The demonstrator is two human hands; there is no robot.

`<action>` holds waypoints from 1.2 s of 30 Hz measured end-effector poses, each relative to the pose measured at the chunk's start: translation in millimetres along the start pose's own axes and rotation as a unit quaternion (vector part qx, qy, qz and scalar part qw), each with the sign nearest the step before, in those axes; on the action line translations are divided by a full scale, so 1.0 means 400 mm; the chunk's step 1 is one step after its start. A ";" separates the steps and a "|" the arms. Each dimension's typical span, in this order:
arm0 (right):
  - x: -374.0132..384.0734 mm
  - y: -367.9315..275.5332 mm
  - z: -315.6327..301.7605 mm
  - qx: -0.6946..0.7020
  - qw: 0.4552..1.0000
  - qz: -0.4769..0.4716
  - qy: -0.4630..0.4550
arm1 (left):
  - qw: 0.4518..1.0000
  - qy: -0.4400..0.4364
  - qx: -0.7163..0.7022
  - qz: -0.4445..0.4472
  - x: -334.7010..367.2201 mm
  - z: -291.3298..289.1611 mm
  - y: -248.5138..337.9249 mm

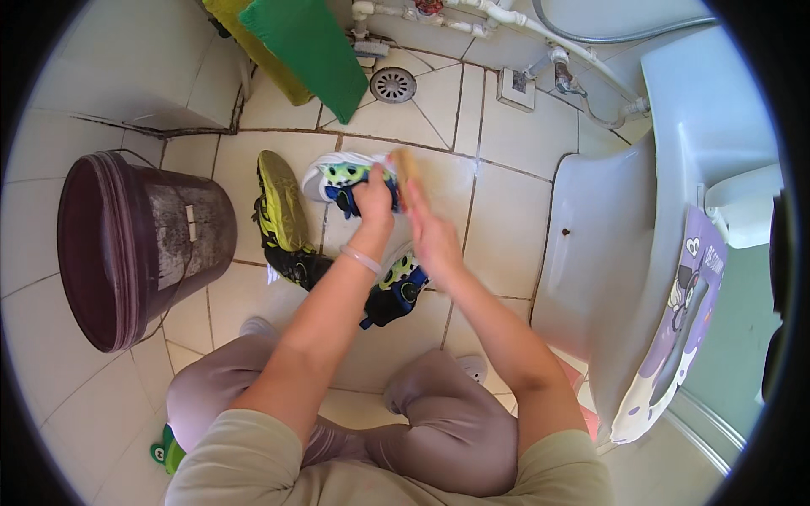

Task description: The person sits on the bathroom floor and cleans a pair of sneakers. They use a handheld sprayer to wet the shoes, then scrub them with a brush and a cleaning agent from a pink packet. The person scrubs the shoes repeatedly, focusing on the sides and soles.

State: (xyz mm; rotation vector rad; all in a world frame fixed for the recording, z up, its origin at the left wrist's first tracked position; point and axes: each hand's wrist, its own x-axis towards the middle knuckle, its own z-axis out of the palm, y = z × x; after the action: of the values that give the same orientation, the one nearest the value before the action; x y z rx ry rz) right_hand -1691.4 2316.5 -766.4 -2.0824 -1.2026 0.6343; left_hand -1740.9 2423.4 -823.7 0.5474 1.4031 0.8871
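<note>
Blue-and-green shoe (344, 174) just above floor tiles or on them (cannot tell), ahead of person; long axis roughly left-right, rounded white end pointing left. Left hand (372, 202) clamped on shoe's right part, arm reaching forward. Right hand (434, 243) gripping brush (407, 175) (blurred), bristle side toward shoe. Matching shoe (395, 295) nearer, partly behind forearms; black-and-yellow shoes (284, 202) left, bucket (190, 228) beyond.

Bathrm, prob. home: toilet (601, 244), floor drain (394, 85), pipes (506, 14).
</note>
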 end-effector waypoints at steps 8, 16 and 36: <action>0.065 -0.037 -0.012 0.007 1.000 0.006 0.012 | 0.991 -0.013 -0.121 -0.060 -0.011 -0.006 0.062; 0.133 -0.076 -0.035 0.034 0.996 0.080 0.015 | 0.950 -0.056 -0.276 -0.131 0.008 0.011 0.131; 0.137 -0.047 -0.025 0.101 0.988 0.063 0.093 | 0.928 -0.143 -0.314 -0.139 -0.025 0.001 0.134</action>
State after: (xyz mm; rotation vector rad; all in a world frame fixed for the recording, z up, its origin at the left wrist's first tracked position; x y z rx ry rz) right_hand -1670.0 2369.1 -750.8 -2.0074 -0.8700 0.5790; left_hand -1750.8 2446.6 -775.5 -0.0174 0.8346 0.9193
